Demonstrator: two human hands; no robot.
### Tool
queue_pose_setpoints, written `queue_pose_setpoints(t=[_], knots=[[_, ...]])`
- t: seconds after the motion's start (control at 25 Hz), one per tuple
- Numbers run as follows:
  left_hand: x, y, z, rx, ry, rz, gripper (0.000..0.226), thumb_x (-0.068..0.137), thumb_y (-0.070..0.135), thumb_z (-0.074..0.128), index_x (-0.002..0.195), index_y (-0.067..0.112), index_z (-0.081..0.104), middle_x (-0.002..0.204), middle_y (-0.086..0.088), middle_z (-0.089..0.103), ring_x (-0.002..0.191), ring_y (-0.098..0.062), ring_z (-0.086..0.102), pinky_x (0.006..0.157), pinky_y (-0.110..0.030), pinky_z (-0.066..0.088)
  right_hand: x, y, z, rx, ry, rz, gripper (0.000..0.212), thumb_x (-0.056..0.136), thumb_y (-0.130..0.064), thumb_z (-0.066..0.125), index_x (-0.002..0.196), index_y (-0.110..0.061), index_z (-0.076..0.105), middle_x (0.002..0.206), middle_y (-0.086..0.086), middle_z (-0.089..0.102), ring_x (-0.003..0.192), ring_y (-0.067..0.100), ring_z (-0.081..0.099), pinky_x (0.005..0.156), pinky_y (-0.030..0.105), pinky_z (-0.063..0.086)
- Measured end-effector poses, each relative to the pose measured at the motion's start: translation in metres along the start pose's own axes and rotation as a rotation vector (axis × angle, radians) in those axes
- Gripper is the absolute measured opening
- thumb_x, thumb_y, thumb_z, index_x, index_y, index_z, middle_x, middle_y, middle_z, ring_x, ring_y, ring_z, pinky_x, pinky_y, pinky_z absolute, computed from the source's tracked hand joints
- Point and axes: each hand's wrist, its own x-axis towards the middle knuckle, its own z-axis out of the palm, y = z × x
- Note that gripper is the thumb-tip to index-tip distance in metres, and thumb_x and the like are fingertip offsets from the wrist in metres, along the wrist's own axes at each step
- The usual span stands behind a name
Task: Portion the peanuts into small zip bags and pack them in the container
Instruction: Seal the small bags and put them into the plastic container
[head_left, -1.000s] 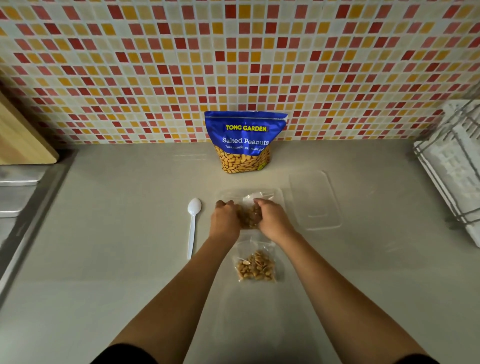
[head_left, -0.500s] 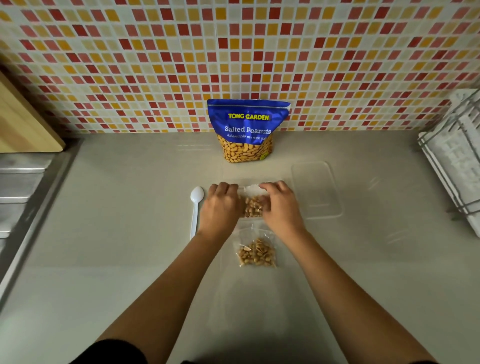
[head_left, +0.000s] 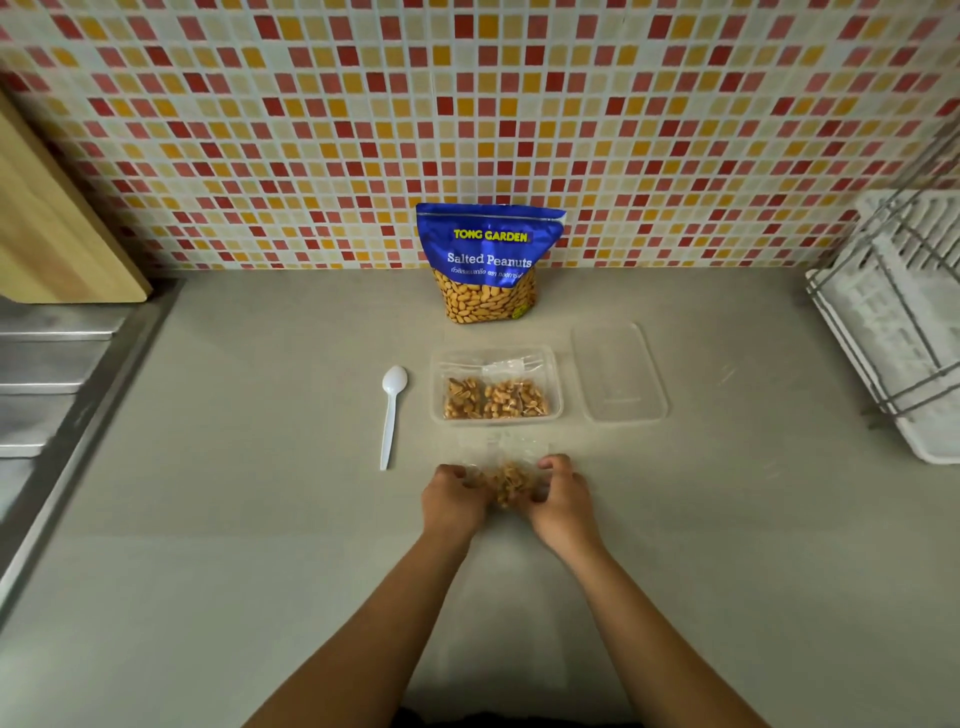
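Peanuts: small zip bag (head_left: 511, 480) on or just above counter (head_left: 249, 519), near side of container (head_left: 496, 421), pinched at both ends by left grip (head_left: 453, 496) and right grip (head_left: 560, 493), fingers curled onto the film. Seal state unreadable. Risks: open strip spills nuts on lift; container already holds filled bags, so another may bulge and stop the lid (head_left: 618, 374) seating.

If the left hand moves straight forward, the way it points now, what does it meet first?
Probably the near wall of the clear rectangular plastic container; the left hand, gripping a small clear zip bag of peanuts, points toward it, though depth is unclear.
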Motion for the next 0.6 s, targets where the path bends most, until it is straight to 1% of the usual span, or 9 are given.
queue_pose_setpoints(t=[0.08, 0.12, 0.24, 0.28, 0.36, 0.4, 0.52, 0.56, 0.6], knots=[[-0.001, -0.002, 0.001, 0.036, -0.018, 0.026, 0.026, 0.078, 0.011, 0.061, 0.101, 0.004, 0.068, 0.103, -0.015, 0.07, 0.098, -0.031, 0.063, 0.081, -0.034, 0.049, 0.001, 0.005, 0.0, 0.055, 0.008, -0.016, 0.05, 0.064, -0.014, 0.077, 0.107, -0.02, 0.053, 0.1, 0.011, 0.065, 0.092, 0.029, 0.063, 0.085, 0.042, 0.051], [-0.001, -0.003, 0.0, 0.051, -0.018, 0.048, 0.024, 0.077, 0.009, 0.06, 0.098, 0.004, 0.07, 0.1, -0.015, 0.07, 0.096, -0.031, 0.063, 0.08, -0.034, 0.049, 0.0, 0.008, 0.0, 0.07, 0.007, -0.038, 0.046, 0.064, -0.011, 0.077, 0.104, -0.02, 0.057, 0.099, 0.01, 0.067, 0.091, 0.027, 0.064, 0.085, 0.041, 0.051], [-0.006, -0.004, -0.002, 0.101, -0.003, 0.119, 0.02, 0.079, 0.007, 0.057, 0.096, 0.004, 0.067, 0.099, -0.015, 0.069, 0.096, -0.031, 0.062, 0.08, -0.033, 0.048, -0.01, 0.014, 0.001, 0.083, 0.053, -0.103, 0.035, 0.066, -0.003, 0.076, 0.097, -0.016, 0.067, 0.1, 0.009, 0.064, 0.094, 0.025, 0.063, 0.088, 0.029, 0.048], [-0.009, -0.003, -0.004, 0.116, -0.001, 0.142, 0.019, 0.08, 0.007, 0.056, 0.097, 0.004, 0.066, 0.1, -0.014, 0.069, 0.096, -0.031, 0.061, 0.08, -0.033, 0.048, -0.014, 0.017, 0.0, 0.108, 0.066, -0.12, 0.036, 0.066, -0.001, 0.075, 0.098, -0.016, 0.067, 0.102, 0.008, 0.061, 0.094, 0.024, 0.063, 0.09, 0.028, 0.048], [-0.019, -0.001, -0.012, 0.128, 0.006, 0.21, 0.018, 0.083, 0.007, 0.056, 0.1, 0.005, 0.063, 0.101, -0.012, 0.069, 0.094, -0.028, 0.062, 0.076, -0.028, 0.048, -0.021, 0.016, -0.007, 0.188, 0.058, -0.148, 0.044, 0.068, 0.001, 0.075, 0.105, -0.02, 0.065, 0.109, 0.006, 0.059, 0.095, 0.018, 0.064, 0.093, 0.033, 0.051], [-0.025, 0.004, -0.019, 0.114, 0.029, 0.254, 0.019, 0.083, 0.006, 0.057, 0.101, 0.006, 0.062, 0.101, -0.011, 0.07, 0.094, -0.027, 0.063, 0.074, -0.025, 0.046, -0.024, 0.012, -0.014, 0.228, 0.053, -0.17, 0.047, 0.071, 0.001, 0.074, 0.11, -0.023, 0.062, 0.112, 0.004, 0.059, 0.096, 0.014, 0.064, 0.092, 0.031, 0.051], [-0.024, 0.032, -0.042, 0.008, 0.178, 0.355, 0.022, 0.085, 0.004, 0.056, 0.106, 0.005, 0.061, 0.1, -0.006, 0.07, 0.094, -0.024, 0.063, 0.07, -0.019, 0.037, -0.014, -0.021, -0.043, 0.325, 0.06, -0.235, 0.048, 0.079, -0.003, 0.069, 0.121, -0.021, 0.056, 0.111, -0.008, 0.06, 0.096, -0.001, 0.059, 0.083, 0.006, 0.045], [-0.015, 0.044, -0.047, -0.018, 0.203, 0.368, 0.023, 0.086, 0.005, 0.055, 0.108, 0.005, 0.06, 0.101, -0.006, 0.069, 0.092, -0.023, 0.062, 0.07, -0.018, 0.036, -0.004, -0.036, -0.052, 0.347, 0.071, -0.256, 0.047, 0.08, -0.003, 0.068, 0.124, -0.018, 0.055, 0.113, -0.008, 0.06, 0.096, -0.001, 0.058, 0.081, 0.003, 0.043], [-0.004, 0.056, -0.05, -0.038, 0.2, 0.372, 0.025, 0.087, 0.005, 0.053, 0.111, 0.004, 0.06, 0.103, -0.007, 0.067, 0.09, -0.022, 0.06, 0.072, -0.019, 0.038, 0.01, -0.048, -0.058, 0.349, 0.077, -0.277, 0.048, 0.081, -0.002, 0.066, 0.126, -0.014, 0.054, 0.116, -0.006, 0.059, 0.099, 0.002, 0.058, 0.083, 0.003, 0.042]])
